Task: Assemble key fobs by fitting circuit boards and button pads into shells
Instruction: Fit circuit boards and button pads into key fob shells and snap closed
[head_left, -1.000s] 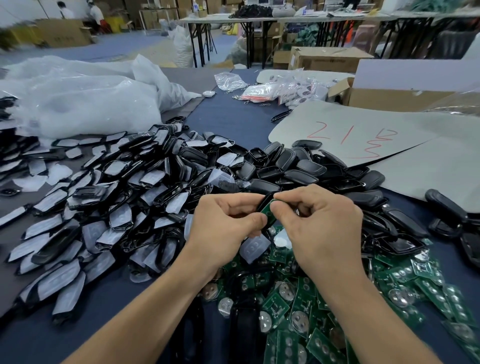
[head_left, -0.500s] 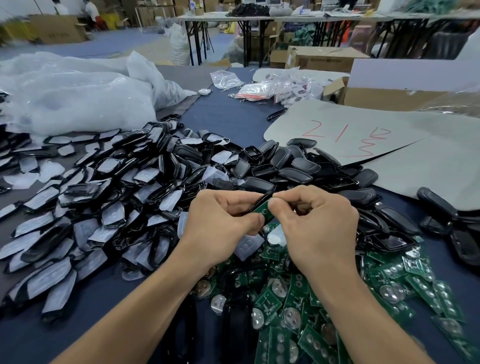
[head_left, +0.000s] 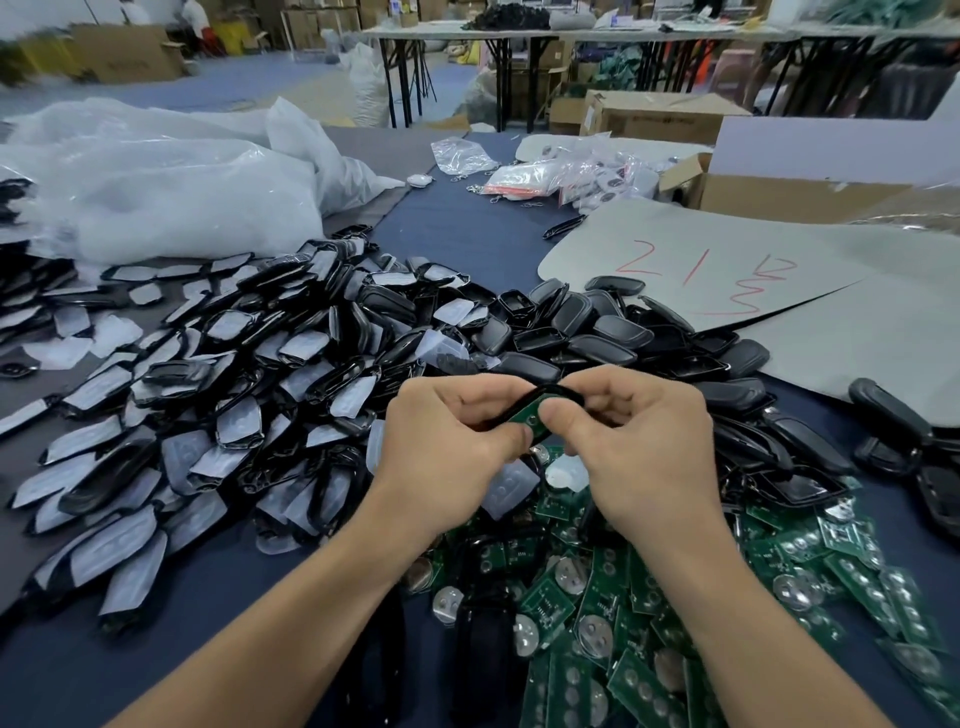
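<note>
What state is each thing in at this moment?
left hand: grips the shell's left end.
right hand: thumb presses the circuit board, fingers curled round the shell.
shell: held up between both hands.
circuit board: lying in the shell; fully seated or not, cannot tell.
loose circuit boards: heaped, unassembled.
empty shells: heaped, unfilled.
cardboard box: flap open.

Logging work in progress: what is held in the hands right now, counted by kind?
Black shell: 1
Green circuit board: 1
Total: 2, both pinched between the left hand and the right hand.
</note>
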